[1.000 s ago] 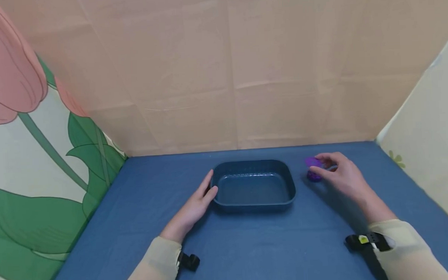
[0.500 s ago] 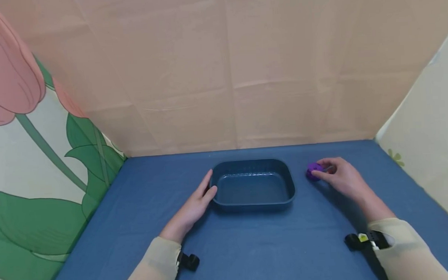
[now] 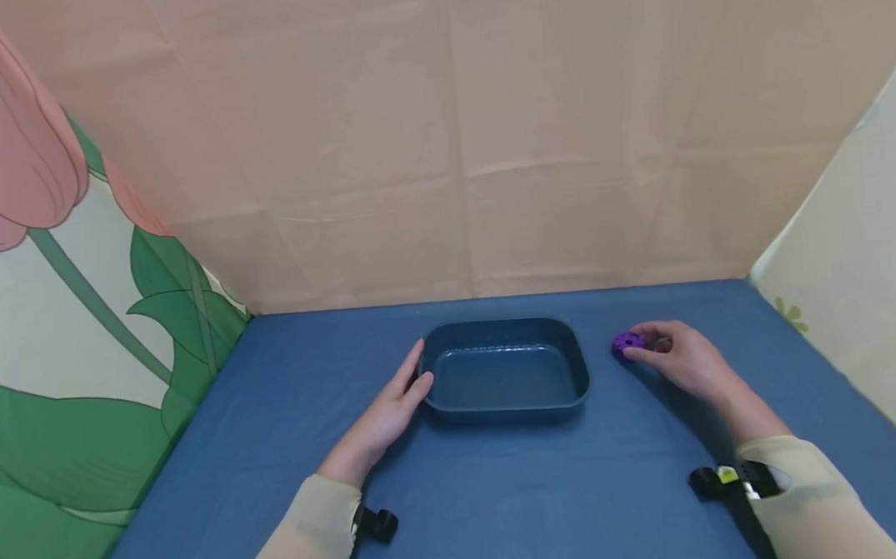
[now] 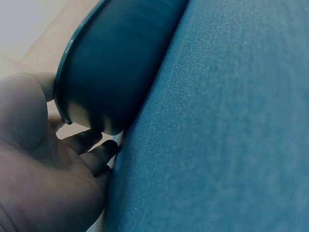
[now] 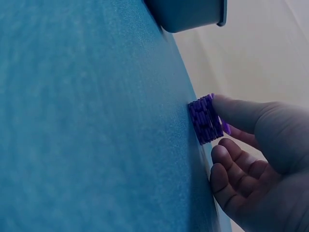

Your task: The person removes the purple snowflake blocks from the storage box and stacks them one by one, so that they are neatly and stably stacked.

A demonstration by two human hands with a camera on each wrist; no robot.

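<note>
A dark blue rectangular tray (image 3: 508,410) stands on the blue cloth. My left hand (image 3: 382,412) holds it at the left end, thumb at the rim and fingers along the outer wall; the left wrist view shows the fingertips against the tray's (image 4: 116,58) underside corner. To the right of the tray, a short stack of thin, notched purple discs (image 5: 204,121) sits on the cloth. My right hand (image 3: 684,357) pinches the upper part of this stack between thumb and fingers, the other fingers curled below. How many discs lie within the pinch is unclear.
Blue cloth (image 3: 487,494) covers the table. A beige sheet (image 3: 457,146) hangs behind it, a tulip-patterned panel (image 3: 98,345) stands at the left and a pale panel (image 3: 860,253) at the right. Each wrist carries a small black camera (image 3: 376,524).
A second ago my right hand held a purple disc tilted above the stack; the disc has come down onto it and the hand has lowered slightly. My left hand and the tray stay put.
</note>
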